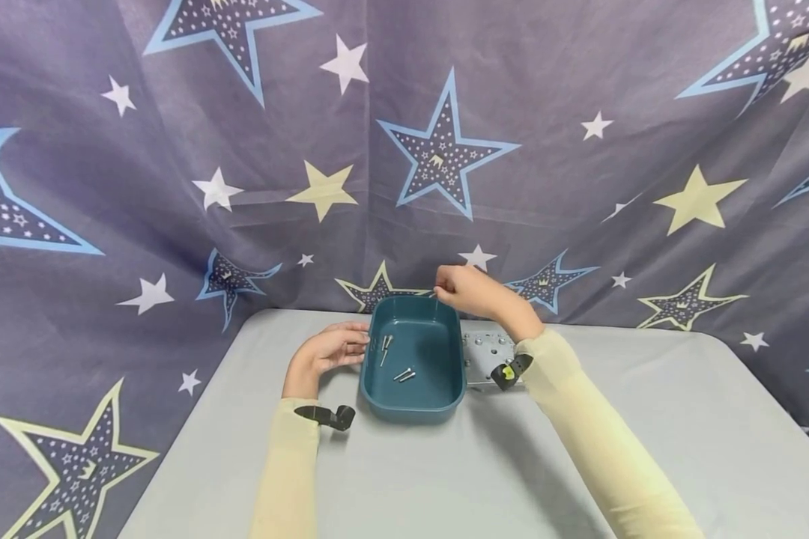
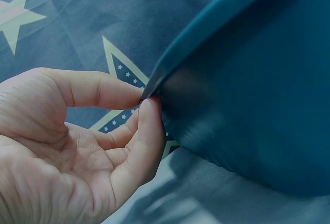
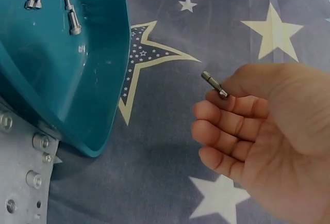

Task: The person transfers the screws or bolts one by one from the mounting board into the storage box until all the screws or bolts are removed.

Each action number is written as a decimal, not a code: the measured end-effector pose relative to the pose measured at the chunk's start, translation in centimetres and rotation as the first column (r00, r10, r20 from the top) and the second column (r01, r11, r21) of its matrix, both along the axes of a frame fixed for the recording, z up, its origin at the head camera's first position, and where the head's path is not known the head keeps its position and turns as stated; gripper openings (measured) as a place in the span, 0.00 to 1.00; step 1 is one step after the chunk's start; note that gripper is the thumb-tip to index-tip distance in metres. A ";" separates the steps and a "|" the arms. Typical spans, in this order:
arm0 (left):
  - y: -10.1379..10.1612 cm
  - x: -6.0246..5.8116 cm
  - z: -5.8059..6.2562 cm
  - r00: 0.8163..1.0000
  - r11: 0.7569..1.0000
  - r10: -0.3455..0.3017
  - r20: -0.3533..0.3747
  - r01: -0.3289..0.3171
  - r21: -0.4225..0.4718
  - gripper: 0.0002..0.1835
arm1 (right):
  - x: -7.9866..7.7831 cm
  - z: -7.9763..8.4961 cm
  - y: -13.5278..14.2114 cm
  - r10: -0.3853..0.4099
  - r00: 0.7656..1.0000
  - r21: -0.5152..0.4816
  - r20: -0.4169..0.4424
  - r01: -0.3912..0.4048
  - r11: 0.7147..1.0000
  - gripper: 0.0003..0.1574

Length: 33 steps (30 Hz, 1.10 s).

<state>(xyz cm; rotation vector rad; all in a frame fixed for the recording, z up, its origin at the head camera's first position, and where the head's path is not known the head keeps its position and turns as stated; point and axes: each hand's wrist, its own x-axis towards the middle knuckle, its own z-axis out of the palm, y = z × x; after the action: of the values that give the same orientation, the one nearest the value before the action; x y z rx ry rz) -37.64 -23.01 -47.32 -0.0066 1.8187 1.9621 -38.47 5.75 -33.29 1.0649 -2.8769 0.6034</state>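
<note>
A teal plastic bin [image 1: 414, 410] stands on the table, with several long metal screws [image 1: 404, 374] lying loose on its floor. At its left side, my left hand [image 1: 337, 346] holds the rim; the left wrist view shows thumb and forefinger [image 2: 149, 126] meeting at the edge. My right hand [image 1: 468, 290] is raised over the bin's far right corner. Between its thumb and forefinger it pinches a small threaded metal screw [image 3: 214, 83], whose one end is covered by the fingertips. The other fingers [image 3: 216, 136] are curled loosely below.
Right of the bin lies a metal plate [image 1: 488, 352] with holes and several socket-head bolts [image 3: 34, 179], partly covered by the right wrist's camera strap in the head view. A star-patterned cloth [image 1: 438, 150] hangs behind the pale grey table [image 1: 391, 479].
</note>
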 end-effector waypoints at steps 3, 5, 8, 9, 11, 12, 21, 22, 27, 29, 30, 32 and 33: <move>0.0 0.0 0.1 1.000 1.000 -0.001 0.000 0.001 0.000 0.24 | -0.1 0.0 -0.5 0.012 1.000 0.024 -0.006 -0.012 1.000 0.07; 0.0 -0.1 0.0 1.000 1.000 0.001 0.002 -0.001 0.006 0.24 | -0.2 -0.1 -0.7 0.019 1.000 0.037 0.001 -0.019 0.999 0.07; 0.0 -0.2 0.0 1.000 1.000 0.008 0.008 -0.008 0.009 0.23 | -0.5 -0.5 -1.0 0.025 0.999 0.052 0.025 -0.026 0.998 0.06; 0.0 -0.2 0.0 1.000 1.000 0.010 0.010 -0.010 0.010 0.23 | -0.5 -0.6 -1.0 0.026 0.999 0.055 0.034 -0.028 0.998 0.06; 0.0 -0.2 0.0 1.000 1.000 0.014 0.013 -0.014 0.011 0.23 | -0.7 -0.9 -1.1 0.027 0.998 0.063 0.054 -0.030 0.998 0.06; 0.0 -0.2 0.0 1.000 1.000 0.014 0.014 -0.014 0.012 0.22 | -0.7 -1.0 -1.1 0.028 0.998 0.067 0.061 -0.032 0.997 0.05; -0.1 -0.2 -0.2 1.000 1.000 0.013 0.007 -0.013 0.011 0.21 | -1.3 -1.4 -1.5 0.092 0.995 0.107 0.025 -0.094 0.990 0.04; -0.1 -0.2 -0.1 1.000 1.000 0.013 0.006 -0.013 0.010 0.21 | -1.4 -1.4 -1.6 0.097 0.995 0.114 0.018 -0.098 0.989 0.04; -0.1 -0.1 -0.1 1.000 1.000 0.014 0.009 -0.014 0.012 0.19 | -1.6 -1.7 -2.2 0.104 0.995 0.136 -0.003 -0.103 0.985 0.04; -0.1 -0.1 -0.1 1.000 1.000 0.014 0.011 -0.014 0.013 0.19 | -1.7 -1.8 -2.5 0.099 0.995 0.133 -0.004 -0.097 0.986 0.03; -0.1 -0.1 -0.1 1.000 1.000 0.012 0.010 -0.012 0.013 0.19 | -1.7 -1.8 -2.6 0.095 0.995 0.130 -0.003 -0.094 0.987 0.03; 0.0 -0.1 -0.1 1.000 1.000 0.010 0.009 -0.010 0.013 0.20 | -1.7 -1.9 -2.9 0.086 0.996 0.122 -0.001 -0.085 0.989 0.03; 0.0 0.0 0.0 1.000 1.000 0.009 0.009 -0.009 0.012 0.21 | -1.8 -1.9 -3.0 0.082 0.997 0.116 0.002 -0.082 0.990 0.04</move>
<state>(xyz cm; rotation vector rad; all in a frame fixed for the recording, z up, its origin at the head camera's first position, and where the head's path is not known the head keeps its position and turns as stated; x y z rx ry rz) -37.67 -23.02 -47.37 -0.0189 1.8040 1.9762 -40.22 2.74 -35.23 1.2032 -2.9095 0.4409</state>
